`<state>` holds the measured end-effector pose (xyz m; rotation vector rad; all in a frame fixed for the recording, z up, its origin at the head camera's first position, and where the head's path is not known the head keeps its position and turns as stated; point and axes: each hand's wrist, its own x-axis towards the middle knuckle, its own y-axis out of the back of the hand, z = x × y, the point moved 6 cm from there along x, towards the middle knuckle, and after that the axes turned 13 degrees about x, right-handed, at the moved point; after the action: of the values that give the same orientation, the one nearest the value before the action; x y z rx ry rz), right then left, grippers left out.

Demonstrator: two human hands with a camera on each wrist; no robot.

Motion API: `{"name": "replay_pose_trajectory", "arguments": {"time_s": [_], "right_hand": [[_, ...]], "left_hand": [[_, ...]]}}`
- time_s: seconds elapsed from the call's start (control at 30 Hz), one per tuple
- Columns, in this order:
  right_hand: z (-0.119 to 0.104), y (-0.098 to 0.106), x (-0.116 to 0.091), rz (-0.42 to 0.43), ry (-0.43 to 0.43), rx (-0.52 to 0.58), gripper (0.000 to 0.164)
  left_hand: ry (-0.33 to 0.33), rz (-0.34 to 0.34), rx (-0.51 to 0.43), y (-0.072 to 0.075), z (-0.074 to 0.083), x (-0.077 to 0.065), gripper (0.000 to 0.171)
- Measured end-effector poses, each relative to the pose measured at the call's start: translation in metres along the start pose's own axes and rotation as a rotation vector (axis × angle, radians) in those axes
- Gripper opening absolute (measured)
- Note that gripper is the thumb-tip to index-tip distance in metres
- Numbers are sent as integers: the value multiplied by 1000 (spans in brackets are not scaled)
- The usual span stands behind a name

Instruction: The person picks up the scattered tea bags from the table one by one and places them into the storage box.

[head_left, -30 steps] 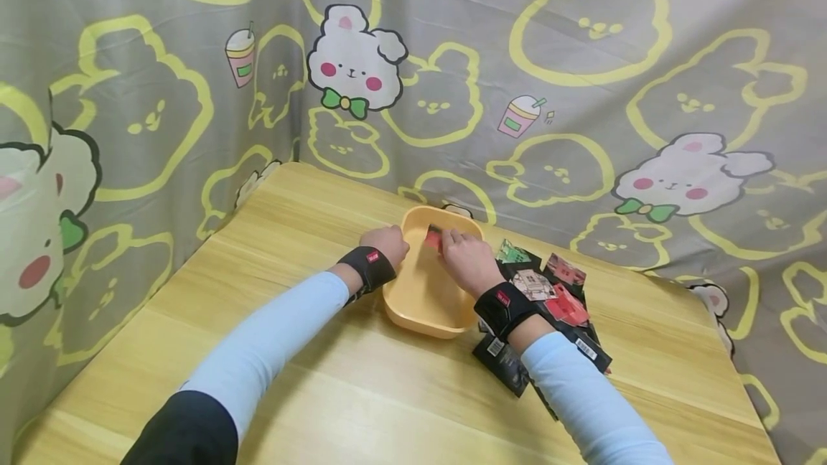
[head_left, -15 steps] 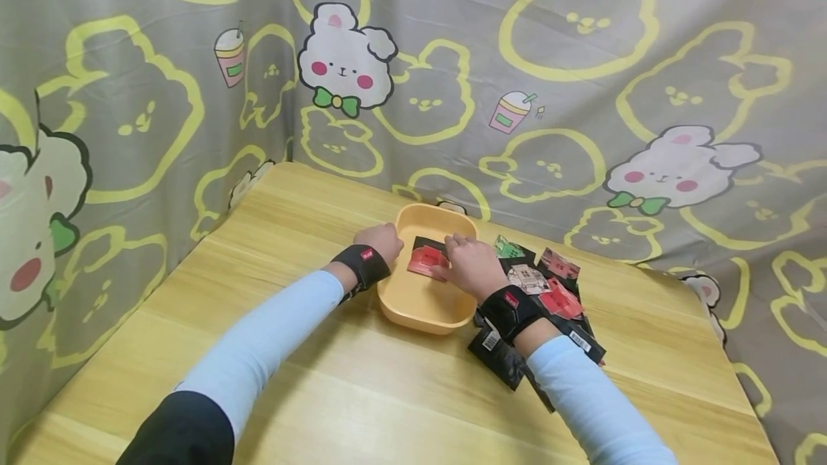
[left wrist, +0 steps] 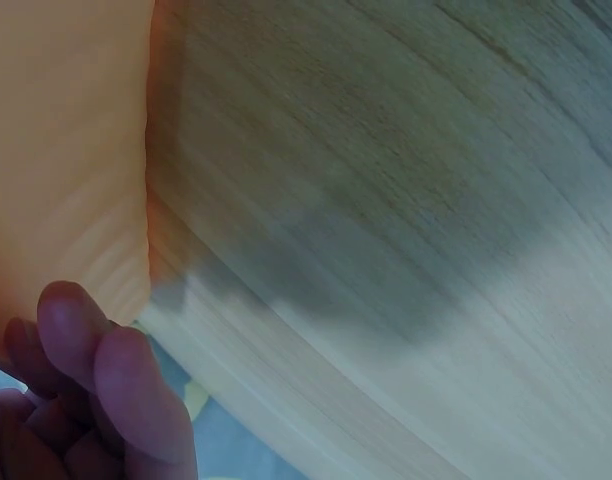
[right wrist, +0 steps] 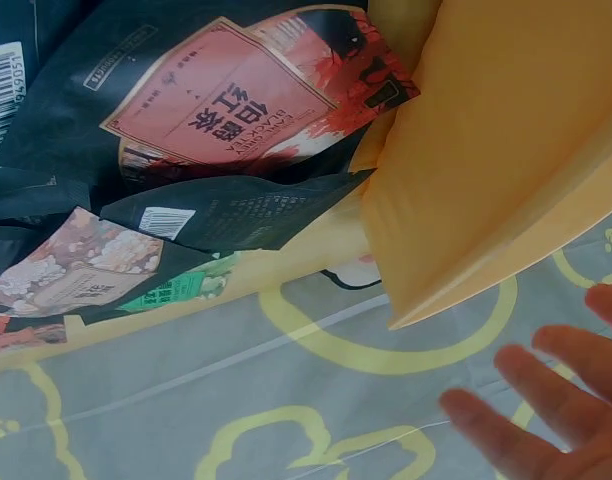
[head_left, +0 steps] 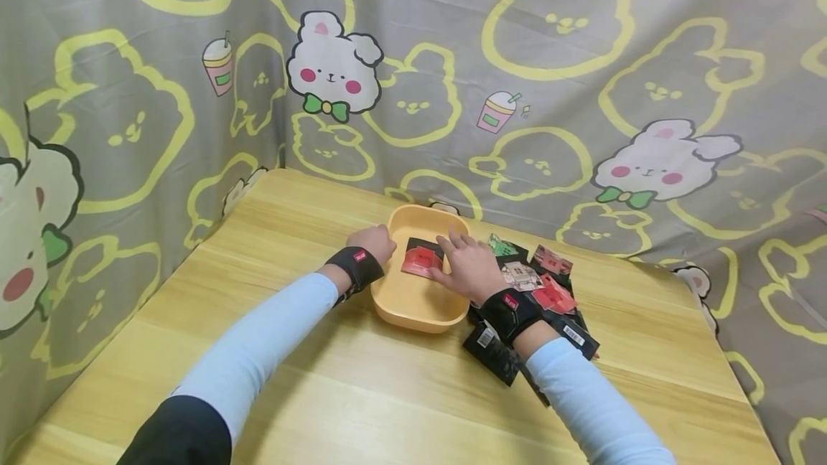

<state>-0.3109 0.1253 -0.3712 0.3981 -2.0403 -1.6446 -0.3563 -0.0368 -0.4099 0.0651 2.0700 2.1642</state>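
A yellow plastic tub (head_left: 416, 311) stands on the wooden table. My left hand (head_left: 371, 241) grips its left rim; in the left wrist view, that hand's curled fingers (left wrist: 141, 395) show at the tub's outer wall. Inside the tub lies a black tea packet (head_left: 423, 260) with a red label. Over the tub's right side is my right hand (head_left: 473, 270), its fingers spread and nothing held, the thumb near the packet's right edge. The right wrist view has those fingers (right wrist: 556, 395) extended beyond the rim.
Right of the tub lies a loose pile of tea packets (head_left: 554, 294) with red, green and pale labels, partly under my right forearm. One red-labelled packet (right wrist: 226, 100) is close to the tub wall. A patterned curtain (head_left: 413, 77) hangs behind the table.
My right hand has laid the red-labelled tea packet flat in the tub, let go of it and drawn slightly right, fingers spreading. The left hand stays on the rim.
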Motion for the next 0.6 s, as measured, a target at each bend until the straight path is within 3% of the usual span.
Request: {"name": "replay_pose_trajectory", "arguments": {"time_s": [0.27, 0.6], "right_hand": [[11, -6, -6, -57, -93, 71, 71], [34, 0, -17, -97, -204, 182, 76]], "left_hand": [[-7, 3, 14, -4, 0, 1, 30], [-4, -19, 24, 6, 3, -6, 31]]}}
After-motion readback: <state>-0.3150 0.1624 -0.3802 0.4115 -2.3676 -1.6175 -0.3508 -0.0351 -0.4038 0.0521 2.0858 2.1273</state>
